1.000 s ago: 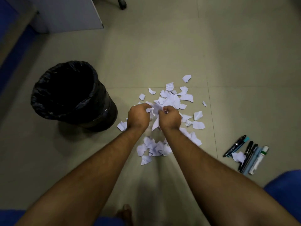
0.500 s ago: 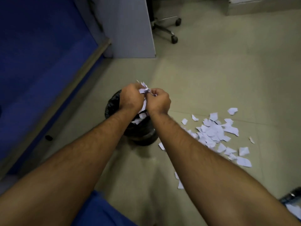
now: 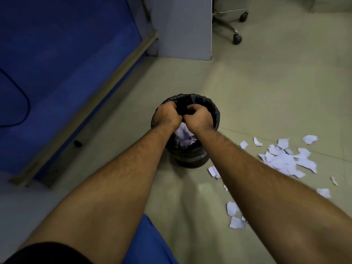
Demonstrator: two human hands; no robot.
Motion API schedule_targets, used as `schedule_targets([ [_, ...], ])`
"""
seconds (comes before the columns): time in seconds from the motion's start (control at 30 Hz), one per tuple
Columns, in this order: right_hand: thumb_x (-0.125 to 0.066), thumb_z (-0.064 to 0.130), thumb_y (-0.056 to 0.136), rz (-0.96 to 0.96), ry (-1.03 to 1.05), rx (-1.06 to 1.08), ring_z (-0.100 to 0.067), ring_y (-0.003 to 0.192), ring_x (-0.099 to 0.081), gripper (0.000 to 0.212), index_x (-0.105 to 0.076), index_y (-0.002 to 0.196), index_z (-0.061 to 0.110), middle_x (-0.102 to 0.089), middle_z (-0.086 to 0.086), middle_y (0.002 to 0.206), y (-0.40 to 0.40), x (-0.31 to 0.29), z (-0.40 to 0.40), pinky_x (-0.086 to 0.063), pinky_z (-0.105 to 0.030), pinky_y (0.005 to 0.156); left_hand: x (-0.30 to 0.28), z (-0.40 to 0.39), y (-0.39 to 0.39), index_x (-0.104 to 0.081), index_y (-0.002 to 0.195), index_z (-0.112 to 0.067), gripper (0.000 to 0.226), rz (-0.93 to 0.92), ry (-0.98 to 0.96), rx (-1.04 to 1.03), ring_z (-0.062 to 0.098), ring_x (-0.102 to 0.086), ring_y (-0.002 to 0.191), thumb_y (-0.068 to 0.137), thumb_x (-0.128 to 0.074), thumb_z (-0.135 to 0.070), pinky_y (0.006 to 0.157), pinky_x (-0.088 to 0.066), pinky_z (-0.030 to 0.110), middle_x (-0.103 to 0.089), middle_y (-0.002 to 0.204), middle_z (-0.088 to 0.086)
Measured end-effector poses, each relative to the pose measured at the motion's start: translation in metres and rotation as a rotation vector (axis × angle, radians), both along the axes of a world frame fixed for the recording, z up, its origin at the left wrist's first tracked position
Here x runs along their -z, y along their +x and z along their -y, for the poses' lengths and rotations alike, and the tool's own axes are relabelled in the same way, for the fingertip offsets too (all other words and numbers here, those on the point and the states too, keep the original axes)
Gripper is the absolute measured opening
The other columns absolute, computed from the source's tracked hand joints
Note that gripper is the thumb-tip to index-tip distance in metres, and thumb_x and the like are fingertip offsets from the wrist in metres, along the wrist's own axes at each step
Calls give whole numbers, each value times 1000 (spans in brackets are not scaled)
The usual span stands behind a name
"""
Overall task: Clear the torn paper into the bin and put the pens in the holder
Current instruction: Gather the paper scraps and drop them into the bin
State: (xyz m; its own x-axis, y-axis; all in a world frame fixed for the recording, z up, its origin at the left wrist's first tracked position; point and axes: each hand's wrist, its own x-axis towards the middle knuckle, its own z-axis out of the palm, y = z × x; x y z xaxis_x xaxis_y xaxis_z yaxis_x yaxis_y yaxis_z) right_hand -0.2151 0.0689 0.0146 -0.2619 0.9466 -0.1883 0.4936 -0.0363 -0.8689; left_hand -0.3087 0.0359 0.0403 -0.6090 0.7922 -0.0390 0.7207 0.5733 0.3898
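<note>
While both curled hands (image 3: pixel 183 116) hold nothing visible, torn paper (image 3: pixel 183 137) lies inside the bin (image 3: pixel 216 113).

I see a pale tiled floor (image 3: pixel 266 82) in dim light. A blue panel (image 3: pixel 66 54) with a wooden base rail (image 3: pixel 106 88) runs along my left, a grey partition (image 3: pixel 182 27) ahead, 2 chair castors (image 3: pixel 237 38) beyond.

— Viewpoint?
— One head-worn wide-angle camera, looking forward and steeply down along both forearms at the floor (image 3: pixel 266 88).
— Range?
— Close: the bin (image 3: pixel 214 113) sits centre frame; scattered paper (image 3: pixel 285 161) lies right.
— Overlap?
— Single view only.
</note>
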Motion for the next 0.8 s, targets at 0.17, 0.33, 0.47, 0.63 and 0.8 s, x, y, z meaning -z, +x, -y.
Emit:
schedule_targets([
  [0.17, -57, 16, 90, -135, 30, 134, -12, 87, -60, 22, -69, 108, 18, -70, 3, 100, 11, -12, -2, -41, -20, 74, -8, -4, 17, -69, 82, -15, 10, 41, 35, 56, 21, -59, 70, 80, -60, -13, 46, -35, 23, -64, 74, 0],
  [0.33, -59, 23, 87, -186, 107, 333, -13, 82, -62, 15, -73, 94, 21, -72, 7, 90, 46, -20, -5, -45, -23, 74, -14, -17, 47, -69, 73, -22, 14, 207, 118, 73, 20, -66, 74, 84, -61, -27, 61, -47, 25, -68, 72, -4],
  [0.47, -60, 24, 86, -164, 138, 550, -18, 84, -65, 15, -74, 88, 18, -74, 1, 88, 106, -4, -15, -43, -22, 73, 4, -41, 112, -71, 80, -21, 12, 280, 150, 151, 24, -68, 88, 82, -60, -26, 78, -55, 29, -75, 90, 2],
  [0.63, -57, 23, 87, -58, 32, 662, -20, 86, -65, 16, -71, 89, 18, -67, 6, 81, 197, 50, -14, -38, -22, 70, 75, -44, 209, -73, 86, -18, 17, 395, 24, 247, 28, -67, 94, 83, -57, -20, 76, -50, 27, -74, 99, 5],
  [0.8, -59, 27, 84, 266, -82, 550, -30, 103, -63, 19, -71, 99, 22, -71, -6, 105, 271, 138, 12, -43, -27, 77, 164, -24, 254, -72, 98, -17, 20, 445, -115, 344, 31, -64, 102, 83, -58, -19, 84, -51, 30, -72, 108, 8],
])
